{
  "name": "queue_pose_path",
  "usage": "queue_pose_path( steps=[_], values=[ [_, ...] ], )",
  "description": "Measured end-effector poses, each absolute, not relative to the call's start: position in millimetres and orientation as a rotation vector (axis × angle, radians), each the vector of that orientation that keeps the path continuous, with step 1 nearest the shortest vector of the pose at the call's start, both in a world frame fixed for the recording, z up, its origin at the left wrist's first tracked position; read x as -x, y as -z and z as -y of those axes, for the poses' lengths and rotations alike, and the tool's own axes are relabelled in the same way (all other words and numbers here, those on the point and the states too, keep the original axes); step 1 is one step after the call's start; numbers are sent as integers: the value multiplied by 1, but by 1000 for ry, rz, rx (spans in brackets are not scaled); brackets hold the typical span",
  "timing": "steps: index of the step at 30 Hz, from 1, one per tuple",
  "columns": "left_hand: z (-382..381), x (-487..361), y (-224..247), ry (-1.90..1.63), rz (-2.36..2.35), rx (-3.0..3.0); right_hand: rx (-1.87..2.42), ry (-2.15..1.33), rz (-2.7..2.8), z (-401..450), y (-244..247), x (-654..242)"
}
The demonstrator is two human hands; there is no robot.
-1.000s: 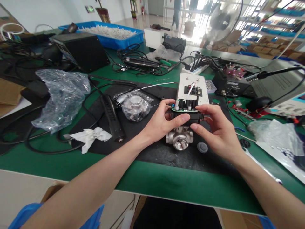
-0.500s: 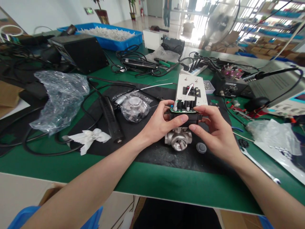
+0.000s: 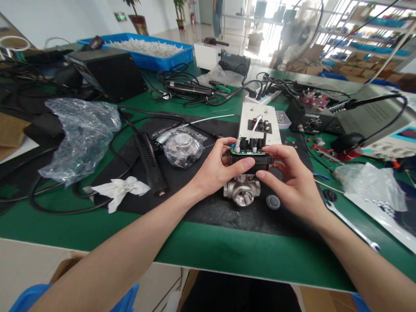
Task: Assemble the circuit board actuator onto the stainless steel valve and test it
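Observation:
Both my hands grip a black actuator housing (image 3: pixel 256 164) from its two sides. A green circuit board (image 3: pixel 248 151) with upright components sits on top of it. My left hand (image 3: pixel 224 164) has its thumb along the housing's front and its fingers at the board's left edge. On the other side, my right hand (image 3: pixel 289 173) presses its index finger near the board's right corner, thumb low on the housing. Below the housing stands a steel valve body (image 3: pixel 243 191) with threaded ports. A round grey cap (image 3: pixel 273 202) lies beside the valve on the black mat (image 3: pixel 208 212).
A white panel (image 3: pixel 274 125) with a small board stands behind my hands. To the left are a bagged valve (image 3: pixel 183 147), a black power screwdriver (image 3: pixel 151 164), crumpled tissue (image 3: pixel 121 190) and plastic wrap (image 3: pixel 81 134). A wrench (image 3: pixel 352 225) lies at right, near a soldering station (image 3: pixel 313 119).
The view has shifted very slightly. My hands keep the same grip on the housing, and the valve stays beneath it. A person in the background has moved a little left.

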State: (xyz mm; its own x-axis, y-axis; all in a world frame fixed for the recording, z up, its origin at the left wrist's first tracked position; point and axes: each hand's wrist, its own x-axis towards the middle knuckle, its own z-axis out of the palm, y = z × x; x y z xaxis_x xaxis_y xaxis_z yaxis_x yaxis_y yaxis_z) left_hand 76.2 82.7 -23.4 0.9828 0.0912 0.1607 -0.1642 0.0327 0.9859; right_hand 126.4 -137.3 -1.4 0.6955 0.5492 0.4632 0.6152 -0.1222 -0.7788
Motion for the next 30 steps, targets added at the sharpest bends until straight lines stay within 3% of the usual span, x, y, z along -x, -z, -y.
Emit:
queue_pose_path(
  steps=[30],
  values=[
    [-82, -76, 23, -199, 53, -1519, 1807, 76, 917, 137, 3, -127]
  ],
)
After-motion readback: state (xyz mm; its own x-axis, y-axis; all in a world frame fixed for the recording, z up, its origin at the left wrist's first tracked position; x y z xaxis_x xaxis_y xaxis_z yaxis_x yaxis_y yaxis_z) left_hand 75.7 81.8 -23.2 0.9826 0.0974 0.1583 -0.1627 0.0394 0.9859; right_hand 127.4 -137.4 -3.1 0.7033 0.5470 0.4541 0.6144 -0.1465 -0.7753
